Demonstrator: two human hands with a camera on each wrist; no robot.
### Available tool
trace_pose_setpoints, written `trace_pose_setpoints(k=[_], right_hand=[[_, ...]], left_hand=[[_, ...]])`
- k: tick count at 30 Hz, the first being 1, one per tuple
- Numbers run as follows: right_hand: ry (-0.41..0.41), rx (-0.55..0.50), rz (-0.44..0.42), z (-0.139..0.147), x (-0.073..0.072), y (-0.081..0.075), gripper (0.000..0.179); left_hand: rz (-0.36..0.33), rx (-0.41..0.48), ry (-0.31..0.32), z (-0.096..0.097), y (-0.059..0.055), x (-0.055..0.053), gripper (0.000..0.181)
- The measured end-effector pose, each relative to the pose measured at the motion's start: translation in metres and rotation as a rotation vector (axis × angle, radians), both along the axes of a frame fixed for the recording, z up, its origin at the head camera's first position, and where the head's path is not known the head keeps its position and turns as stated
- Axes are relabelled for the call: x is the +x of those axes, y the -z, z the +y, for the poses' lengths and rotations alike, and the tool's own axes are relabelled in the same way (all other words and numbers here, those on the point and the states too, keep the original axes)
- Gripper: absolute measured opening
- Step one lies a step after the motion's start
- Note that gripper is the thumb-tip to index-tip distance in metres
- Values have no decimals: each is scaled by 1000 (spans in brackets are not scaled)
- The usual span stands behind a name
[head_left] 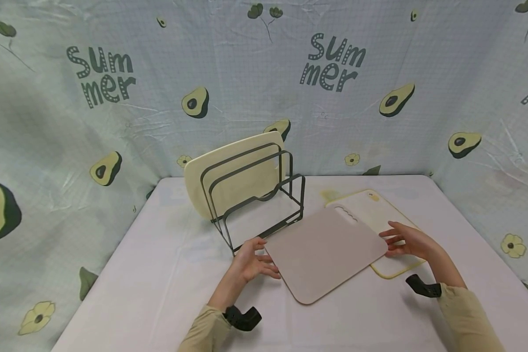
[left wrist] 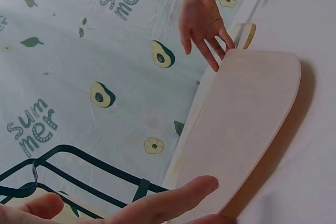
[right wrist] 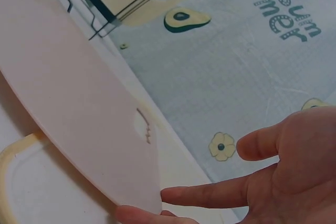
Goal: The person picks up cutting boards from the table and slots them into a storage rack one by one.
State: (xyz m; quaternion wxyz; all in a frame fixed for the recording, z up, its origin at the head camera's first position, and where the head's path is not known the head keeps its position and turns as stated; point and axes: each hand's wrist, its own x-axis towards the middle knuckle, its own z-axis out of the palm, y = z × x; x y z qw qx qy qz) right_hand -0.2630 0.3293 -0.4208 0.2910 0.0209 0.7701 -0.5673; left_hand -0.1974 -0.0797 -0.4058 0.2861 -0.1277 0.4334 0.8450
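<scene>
A pinkish-beige cutting board [head_left: 325, 254] with a wavy-edged handle slot lies between both hands, tilted, its near edge raised over a shadow in the left wrist view. My left hand [head_left: 252, 261] is at its left edge, fingers extended and thumb apart from them. At the opposite edge, my right hand [head_left: 407, 240] touches the board with outstretched fingertips [right wrist: 181, 195], its thumb free. Partly under the board is a white cutting board [head_left: 391, 264] with a yellow rim. Just beyond my left hand stands a dark wire rack [head_left: 264, 198].
A large cream cutting board [head_left: 242, 181] stands upright in the rack's back slot. The white-covered table [head_left: 158, 293] reaches back to a hanging cloth [head_left: 237, 58] printed with avocados and flowers. A black strap mount [head_left: 242, 319] sits on each wrist.
</scene>
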Motion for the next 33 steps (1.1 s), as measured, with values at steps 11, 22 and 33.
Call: trace_pose_setpoints(k=[11,22,33], right_hand=[[11,15,-26,4,4,1,64],[31,41,-8,14,13,-5,69],[33,30,27,21,19,-16,67]], left_hand=[[55,-15,-17,2,0,1,76],[122,-61,-8,12,4,5,73],[242,-111,-26,20,-7,12,62]])
